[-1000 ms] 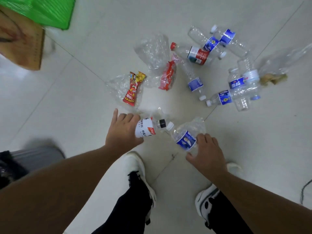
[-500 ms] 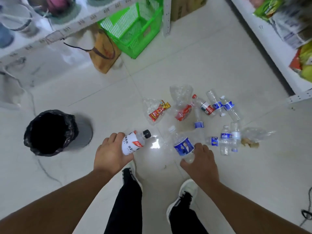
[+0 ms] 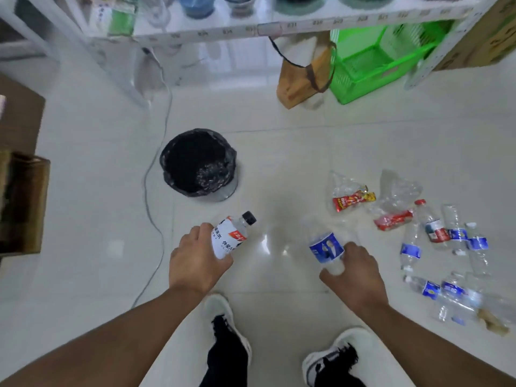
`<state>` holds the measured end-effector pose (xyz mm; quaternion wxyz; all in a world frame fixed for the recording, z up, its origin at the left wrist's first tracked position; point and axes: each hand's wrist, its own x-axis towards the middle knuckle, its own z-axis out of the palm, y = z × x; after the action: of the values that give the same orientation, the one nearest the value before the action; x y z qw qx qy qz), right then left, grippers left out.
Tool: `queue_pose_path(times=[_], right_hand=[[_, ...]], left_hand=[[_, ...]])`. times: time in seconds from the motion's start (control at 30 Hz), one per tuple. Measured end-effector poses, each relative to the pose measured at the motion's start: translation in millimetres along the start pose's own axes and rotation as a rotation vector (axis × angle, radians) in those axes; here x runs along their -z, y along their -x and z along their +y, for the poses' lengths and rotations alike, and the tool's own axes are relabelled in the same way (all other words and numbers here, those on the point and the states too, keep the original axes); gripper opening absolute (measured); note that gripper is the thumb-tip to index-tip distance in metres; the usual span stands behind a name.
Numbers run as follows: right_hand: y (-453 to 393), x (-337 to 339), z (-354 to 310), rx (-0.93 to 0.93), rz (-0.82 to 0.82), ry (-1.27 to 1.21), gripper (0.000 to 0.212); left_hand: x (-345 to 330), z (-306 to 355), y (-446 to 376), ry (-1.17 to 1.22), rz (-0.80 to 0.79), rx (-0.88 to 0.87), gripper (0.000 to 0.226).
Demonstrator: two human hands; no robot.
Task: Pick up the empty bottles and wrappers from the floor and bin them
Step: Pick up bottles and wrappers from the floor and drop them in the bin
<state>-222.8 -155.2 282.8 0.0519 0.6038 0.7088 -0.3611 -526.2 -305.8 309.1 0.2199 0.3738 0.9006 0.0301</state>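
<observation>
Left hand: left hand [image 3: 196, 259] closed around the lower body of a white-labelled bottle [image 3: 229, 236], fingers wrapped over the label; black cap pointing up and away toward the bin.
Right hand: right hand [image 3: 356, 275] closed around the base of a clear bottle with a blue label [image 3: 325, 247], thumb on the near side; neck end blurred, tilted away from the body.
Bin: round bin [image 3: 198, 162] lined with a black bag, standing upright on the floor [image 3: 279, 152] ahead of the left hand, apart from both held bottles; mouth open, inside dark.
Wrappers: red-and-yellow wrapper [image 3: 353, 199] lying on a crumpled clear bag, right of the bin; second red wrapper [image 3: 393, 219] just beyond it to the right, under another crumpled clear bag [image 3: 399, 191].
Bottles on floor: red-capped bottle with red label [image 3: 431, 223] beside the second wrapper; cluster of clear blue-labelled bottles [image 3: 458, 241] lying flat toward the right edge of the floor, some touching or overlapping; exact count hard to tell.
Near right edge: small brownish scrap [image 3: 491, 322] next to the nearest bottles, blurred.
Feet: two white shoes [image 3: 220, 311] with dark trouser legs, planted on the floor below the hands.
Background: green plastic basket [image 3: 374, 65] and brown bag [image 3: 304, 79] under a white shelf [image 3: 279, 26]; grey cable [image 3: 152, 208] trailing across the floor left of the bin.
</observation>
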Motion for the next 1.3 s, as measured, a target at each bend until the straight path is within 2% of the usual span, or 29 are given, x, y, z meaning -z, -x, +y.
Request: queue_pose_path(times=[0.07,0.27,0.47,0.8,1.07,1.23,1.3], right_hand=[[-5,-26,-43,-0.008,-0.029,0.009,0.045],[-20,-88,-178,-0.058,-0.114,-0.196,0.048],[-58,-121,-258,-0.06,-0.18,-0.165,0.048],[-177,-108,-313,-0.093,-0.282,-0.103,0.072],[-239,-174,-344,-0.131,-0.358,-0.057,0.08],[-275,-224,-362,-0.163,-0.387,-0.114,0.068],[-281,-229,-366,-0.126,-0.393,-0.075,0.061]], left_hand=[[16,-42,-6,-0.009,-0.023,0.023,0.056],[64,-140,-23,0.01,-0.137,0.147,0.054],[77,-168,-67,0.109,-0.122,0.218,0.058],[98,-141,-186,0.322,-0.142,0.377,0.057],[28,-156,-311,0.413,-0.325,0.447,0.072],[-12,-169,-376,0.374,-0.47,0.366,0.092],[-9,-169,-389,0.372,-0.447,0.322,0.091]])
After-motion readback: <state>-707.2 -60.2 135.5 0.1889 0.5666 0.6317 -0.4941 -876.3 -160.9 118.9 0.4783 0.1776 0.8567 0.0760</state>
